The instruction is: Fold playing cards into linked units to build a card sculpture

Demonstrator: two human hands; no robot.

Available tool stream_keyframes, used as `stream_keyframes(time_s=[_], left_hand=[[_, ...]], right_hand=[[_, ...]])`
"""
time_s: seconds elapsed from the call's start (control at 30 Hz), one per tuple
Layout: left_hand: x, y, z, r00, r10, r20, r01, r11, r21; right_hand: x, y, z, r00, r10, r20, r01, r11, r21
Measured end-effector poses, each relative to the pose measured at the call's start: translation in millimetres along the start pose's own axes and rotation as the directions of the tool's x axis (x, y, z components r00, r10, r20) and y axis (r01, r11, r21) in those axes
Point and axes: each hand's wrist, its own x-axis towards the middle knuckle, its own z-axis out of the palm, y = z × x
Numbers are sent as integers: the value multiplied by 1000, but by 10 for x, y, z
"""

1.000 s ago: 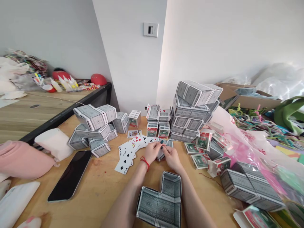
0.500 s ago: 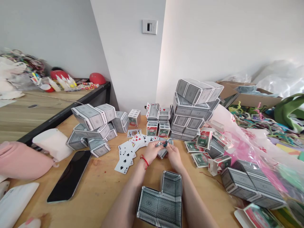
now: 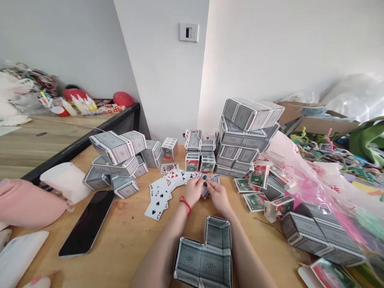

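My left hand and my right hand meet at mid-table, thumbs and fingers pinched closely together. What they pinch is hidden by the fingers. Grey patterned playing cards show under and behind the fingers; I cannot tell whether they are held or lying there. Face-up playing cards fan out to the left of my left hand. An L-shaped open box made of grey-backed cards sits between my forearms.
Stacked card-built blocks stand at the right and left. Small card packs lie right of my hands. A black phone lies at left. Pink plastic bags and another card block fill the right side.
My two hands have drawn closer together, with the fingertips now overlapping. My left wrist has shifted slightly right. The cards and boxes stay where they were.
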Motion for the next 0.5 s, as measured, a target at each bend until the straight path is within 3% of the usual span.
stream_keyframes(time_s=[0.23,0.5], left_hand=[[-14,9,2,996,73,-47,-66,989,134],[17,13,-39,1000,9,1,-9,991,137]], right_hand=[[18,53,5,999,-26,-28,26,1000,-9],[0,0,20,999,-41,-33,38,997,-63]])
